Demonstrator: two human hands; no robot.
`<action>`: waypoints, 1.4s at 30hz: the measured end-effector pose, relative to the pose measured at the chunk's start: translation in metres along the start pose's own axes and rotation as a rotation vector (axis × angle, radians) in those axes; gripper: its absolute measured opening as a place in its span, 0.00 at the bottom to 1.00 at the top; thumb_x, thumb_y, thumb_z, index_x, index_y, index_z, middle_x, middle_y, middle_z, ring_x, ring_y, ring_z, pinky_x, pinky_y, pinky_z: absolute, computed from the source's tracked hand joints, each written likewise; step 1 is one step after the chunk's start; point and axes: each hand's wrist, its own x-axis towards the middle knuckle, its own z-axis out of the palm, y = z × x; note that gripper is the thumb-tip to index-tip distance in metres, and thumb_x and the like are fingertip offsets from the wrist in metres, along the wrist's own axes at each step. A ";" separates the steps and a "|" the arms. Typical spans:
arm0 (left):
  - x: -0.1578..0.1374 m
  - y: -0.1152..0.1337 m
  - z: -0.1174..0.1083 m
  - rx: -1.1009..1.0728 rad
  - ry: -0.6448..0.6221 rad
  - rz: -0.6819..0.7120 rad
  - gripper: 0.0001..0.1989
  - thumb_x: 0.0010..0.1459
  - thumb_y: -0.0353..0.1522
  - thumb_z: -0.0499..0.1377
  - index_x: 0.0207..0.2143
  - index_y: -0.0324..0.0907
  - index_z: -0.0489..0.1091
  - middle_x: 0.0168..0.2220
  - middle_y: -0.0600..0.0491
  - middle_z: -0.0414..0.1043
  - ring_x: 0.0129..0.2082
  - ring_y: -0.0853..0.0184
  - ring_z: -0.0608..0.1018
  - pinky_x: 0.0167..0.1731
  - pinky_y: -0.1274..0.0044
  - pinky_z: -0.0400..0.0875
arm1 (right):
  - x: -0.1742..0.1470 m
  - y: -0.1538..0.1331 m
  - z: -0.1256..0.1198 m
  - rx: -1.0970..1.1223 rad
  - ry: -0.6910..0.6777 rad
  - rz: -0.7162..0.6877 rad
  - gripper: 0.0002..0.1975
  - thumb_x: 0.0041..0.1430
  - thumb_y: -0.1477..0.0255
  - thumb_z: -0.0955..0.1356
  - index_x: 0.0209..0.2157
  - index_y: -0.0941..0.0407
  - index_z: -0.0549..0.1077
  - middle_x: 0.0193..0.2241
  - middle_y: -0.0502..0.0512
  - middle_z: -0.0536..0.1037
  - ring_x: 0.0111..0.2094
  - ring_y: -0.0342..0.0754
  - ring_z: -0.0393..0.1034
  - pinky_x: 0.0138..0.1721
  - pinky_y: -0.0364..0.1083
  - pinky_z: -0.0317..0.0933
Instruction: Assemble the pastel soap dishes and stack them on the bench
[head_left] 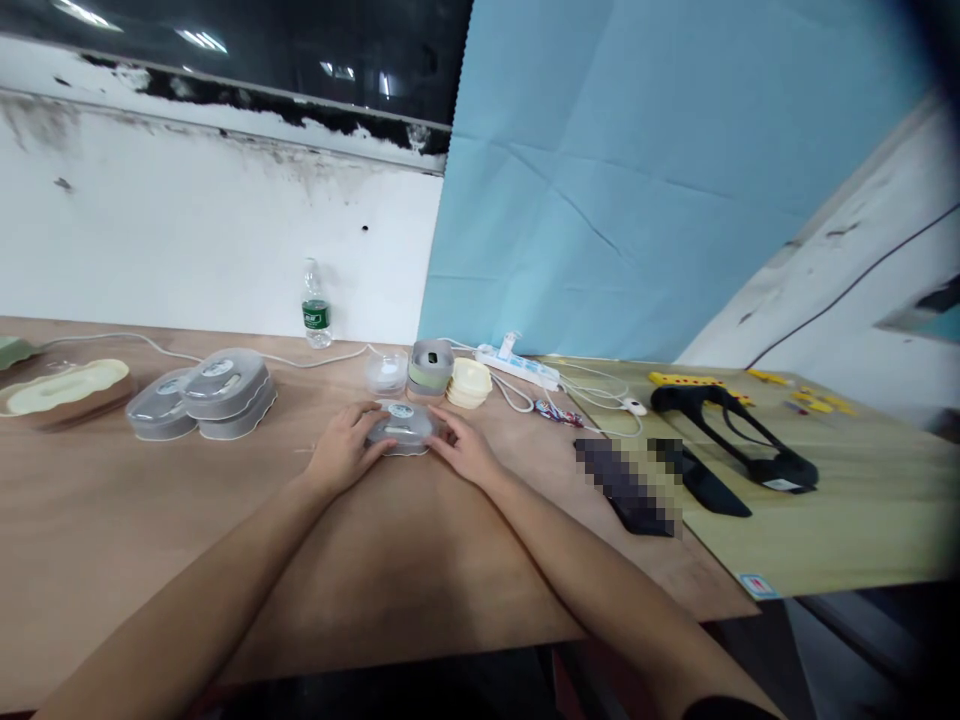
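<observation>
One grey lidded container (405,430), resting on the bench (300,600): we are grasping it, our left hand (345,447) curving round its left end, our right hand (469,450) gripping its right end. Three similar containers (225,390), two stacked: sitting to our left. Beyond our container, we are seeing one grey-and-green stack (430,374), one cream stack (469,384), one power strip (521,368); one green-labelled bottle (316,315) is standing by the wall (187,230).

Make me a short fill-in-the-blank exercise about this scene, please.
The gray container sits ____ the left hand and the right hand.
The clear bottle has a ____ label.
The hanging sheet is light ____.
In the picture, the cream stack stands to the ____ of the bottle.

Missing words: between; green; blue; right.
</observation>
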 end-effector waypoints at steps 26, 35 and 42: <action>0.008 0.008 -0.018 0.179 -0.141 0.336 0.21 0.60 0.34 0.52 0.56 0.46 0.65 0.59 0.41 0.61 0.51 0.54 0.72 0.46 0.63 0.70 | 0.011 -0.011 0.005 0.601 0.388 0.330 0.26 0.52 0.43 0.64 0.25 0.54 0.63 0.12 0.42 0.59 0.12 0.39 0.51 0.13 0.41 0.46; 0.024 -0.019 -0.031 0.197 0.123 0.099 0.13 0.65 0.39 0.50 0.43 0.44 0.71 0.45 0.46 0.73 0.45 0.60 0.73 0.44 0.68 0.68 | 0.010 -0.010 0.002 0.670 0.359 0.268 0.31 0.56 0.42 0.58 0.41 0.57 0.67 0.16 0.44 0.67 0.12 0.38 0.57 0.13 0.39 0.49; 0.072 -0.036 -0.025 0.314 0.124 -0.200 0.18 0.64 0.42 0.49 0.41 0.42 0.73 0.41 0.45 0.74 0.42 0.57 0.74 0.42 0.66 0.67 | 0.008 -0.005 0.008 0.608 0.240 0.263 0.25 0.58 0.48 0.61 0.42 0.55 0.67 0.16 0.43 0.67 0.13 0.39 0.56 0.14 0.39 0.51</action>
